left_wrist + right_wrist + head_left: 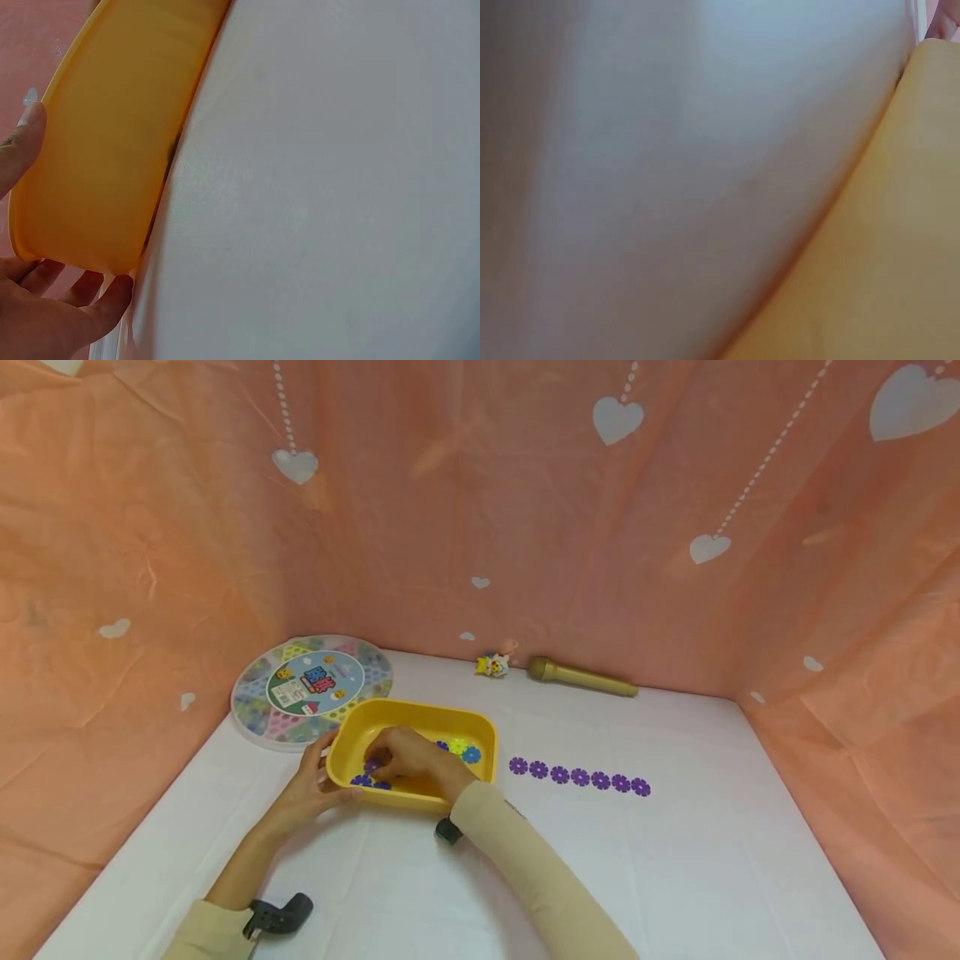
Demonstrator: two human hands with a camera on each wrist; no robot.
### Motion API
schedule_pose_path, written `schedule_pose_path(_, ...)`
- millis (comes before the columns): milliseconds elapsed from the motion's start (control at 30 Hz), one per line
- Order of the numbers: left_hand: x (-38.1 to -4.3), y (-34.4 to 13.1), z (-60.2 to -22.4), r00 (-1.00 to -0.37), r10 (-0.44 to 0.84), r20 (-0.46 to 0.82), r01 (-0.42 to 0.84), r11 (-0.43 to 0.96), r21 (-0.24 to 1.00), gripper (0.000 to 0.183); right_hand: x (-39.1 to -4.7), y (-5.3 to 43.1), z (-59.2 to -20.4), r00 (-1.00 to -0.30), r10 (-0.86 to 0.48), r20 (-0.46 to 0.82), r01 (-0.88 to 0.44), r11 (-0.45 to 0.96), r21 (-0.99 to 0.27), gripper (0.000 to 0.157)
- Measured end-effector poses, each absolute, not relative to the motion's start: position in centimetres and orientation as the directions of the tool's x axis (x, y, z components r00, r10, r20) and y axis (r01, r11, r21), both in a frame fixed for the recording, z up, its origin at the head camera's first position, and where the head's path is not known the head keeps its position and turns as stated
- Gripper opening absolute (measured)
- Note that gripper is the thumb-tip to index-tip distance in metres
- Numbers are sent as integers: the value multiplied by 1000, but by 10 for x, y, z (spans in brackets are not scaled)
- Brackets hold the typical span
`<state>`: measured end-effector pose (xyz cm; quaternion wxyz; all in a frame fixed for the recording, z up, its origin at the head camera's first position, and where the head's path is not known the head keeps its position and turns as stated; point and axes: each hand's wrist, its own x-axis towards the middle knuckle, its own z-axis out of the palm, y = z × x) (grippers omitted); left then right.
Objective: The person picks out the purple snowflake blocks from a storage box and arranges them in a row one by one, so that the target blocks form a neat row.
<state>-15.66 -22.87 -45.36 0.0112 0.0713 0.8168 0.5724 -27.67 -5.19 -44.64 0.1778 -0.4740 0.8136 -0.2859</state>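
Note:
A yellow plastic bin (480,732) stands on the white table with blue, purple and yellow-green snowflake discs (459,746) inside. My left hand (303,793) grips the bin's left end, thumb along the near side and fingers round the corner; the left wrist view shows these fingers (112,300) against the yellow wall. Reaching over the near rim, my right hand (408,753) is down in the bin's left part. Its thumb and fingers pinch a purple snowflake disc (372,766), just above some dark blue discs (362,782). The right wrist view has only the bin's outer wall (885,240) and tabletop.
Right of the bin, several purple snowflake discs (580,777) lie in a straight row. A round, clear-lidded case (247,710) with a printed label lies behind the bin's left end. Near the back curtain are a small figurine (492,665) and a gold toy microphone (581,677).

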Motion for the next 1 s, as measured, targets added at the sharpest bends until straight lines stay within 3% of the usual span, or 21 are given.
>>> schedule_pose_path(300,-160,-228,-450,-989,136,59,101,326,940,97,-278,-42,-431,-653,-757,17,-528,438,-728,30)
schedule_pose_path(500,-161,-229,-449,-990,131,46,87,332,939,98,-281,-17,-414,-684,-709,171,-544,338,-768,32)
schedule_pose_path(767,-158,-230,-452,-996,90,-29,6,367,930,102,-280,61,-396,-668,-610,426,-649,199,-734,28)
schedule_pose_path(1000,-158,-228,-452,-996,83,-41,-7,372,928,103,-266,146,-392,-755,-460,468,-621,270,-736,27)
